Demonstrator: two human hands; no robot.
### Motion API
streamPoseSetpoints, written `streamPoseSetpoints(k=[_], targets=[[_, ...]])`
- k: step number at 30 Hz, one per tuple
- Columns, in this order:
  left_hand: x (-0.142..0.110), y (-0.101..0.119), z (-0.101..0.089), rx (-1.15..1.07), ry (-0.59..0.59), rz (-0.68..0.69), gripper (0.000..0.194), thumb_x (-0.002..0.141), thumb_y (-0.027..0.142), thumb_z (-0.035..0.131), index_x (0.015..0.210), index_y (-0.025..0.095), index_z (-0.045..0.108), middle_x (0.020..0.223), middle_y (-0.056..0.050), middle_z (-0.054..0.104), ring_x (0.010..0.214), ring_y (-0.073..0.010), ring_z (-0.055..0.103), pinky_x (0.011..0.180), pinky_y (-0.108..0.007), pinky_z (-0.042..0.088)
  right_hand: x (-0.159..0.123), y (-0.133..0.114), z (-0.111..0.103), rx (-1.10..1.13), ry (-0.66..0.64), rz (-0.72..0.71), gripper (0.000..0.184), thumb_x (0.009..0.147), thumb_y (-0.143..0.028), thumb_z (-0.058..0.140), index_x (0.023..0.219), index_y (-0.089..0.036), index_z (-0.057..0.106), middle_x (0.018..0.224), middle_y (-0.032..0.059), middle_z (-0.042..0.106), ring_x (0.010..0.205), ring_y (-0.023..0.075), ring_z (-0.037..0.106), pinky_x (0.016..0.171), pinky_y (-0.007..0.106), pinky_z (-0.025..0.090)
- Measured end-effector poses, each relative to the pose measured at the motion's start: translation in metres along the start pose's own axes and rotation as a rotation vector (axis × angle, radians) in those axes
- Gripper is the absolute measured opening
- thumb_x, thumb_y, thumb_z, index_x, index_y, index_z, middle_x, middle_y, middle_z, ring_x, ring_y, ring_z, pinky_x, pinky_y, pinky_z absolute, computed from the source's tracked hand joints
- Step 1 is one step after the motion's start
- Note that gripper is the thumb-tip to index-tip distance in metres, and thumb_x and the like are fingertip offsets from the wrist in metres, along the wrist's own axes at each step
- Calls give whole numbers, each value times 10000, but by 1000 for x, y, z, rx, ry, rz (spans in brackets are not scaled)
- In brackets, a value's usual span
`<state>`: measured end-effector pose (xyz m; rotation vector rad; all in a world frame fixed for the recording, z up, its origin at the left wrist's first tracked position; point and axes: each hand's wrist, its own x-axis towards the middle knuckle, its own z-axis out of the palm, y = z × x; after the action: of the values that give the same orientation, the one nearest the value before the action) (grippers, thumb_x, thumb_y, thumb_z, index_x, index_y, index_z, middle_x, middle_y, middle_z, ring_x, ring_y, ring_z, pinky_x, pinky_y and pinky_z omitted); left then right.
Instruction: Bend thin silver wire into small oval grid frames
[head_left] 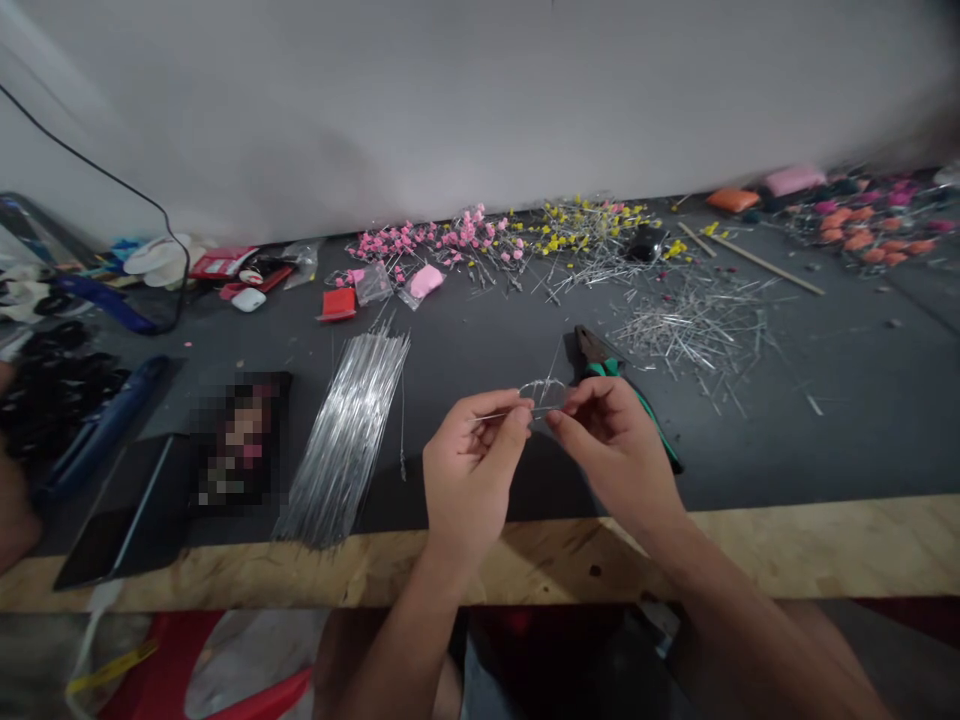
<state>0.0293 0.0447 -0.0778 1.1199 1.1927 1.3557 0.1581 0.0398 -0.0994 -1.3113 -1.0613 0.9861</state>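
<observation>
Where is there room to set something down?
The dark tabletop shows bare right of the pliers, between the scattered wires and wooden edge. A smaller patch lies between the wire bundle and pliers, beyond the left hand. Pink and yellow clusters crowd the back.

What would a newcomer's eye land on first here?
Likely the bright bundle of silvery wires, lying left of centre. Then the pink-tipped wires and yellow-tipped wires along the back. Front and centre, the left hand and right hand pinch a thin looped wire near green-handled pliers.
</observation>
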Motion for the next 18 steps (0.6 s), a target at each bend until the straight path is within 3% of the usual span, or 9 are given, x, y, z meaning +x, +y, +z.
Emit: streamPoseSetpoints(k=[5, 11, 18], targets=[[4, -1, 1, 1, 34, -57, 135, 779, 237, 717, 900, 182, 695, 829, -29, 740, 707, -124, 678, 680, -239, 580, 1, 2, 1, -75, -29, 6, 100, 769, -181, 645, 821, -226, 573, 748, -21, 564, 667, 127, 540, 630, 279, 454], [12, -7, -4, -191, 15, -173, 175, 754, 230, 735, 905, 164, 677, 806, -24, 720, 692, -113, 671, 644, -224, 558, -2, -1, 0, 5, -11, 13, 146, 750, -153, 661, 826, -238, 571, 779, -33, 581, 718, 120, 566, 672, 260, 465], [12, -6, -6, -291, -9, -227, 153, 754, 196, 733, 889, 160, 672, 792, -29, 719, 704, -115, 670, 645, -225, 553, -1, -9, -1, 255, -121, 199, 55, 775, -209, 667, 798, -227, 619, 695, -46, 603, 667, 98, 582, 673, 239, 479]])
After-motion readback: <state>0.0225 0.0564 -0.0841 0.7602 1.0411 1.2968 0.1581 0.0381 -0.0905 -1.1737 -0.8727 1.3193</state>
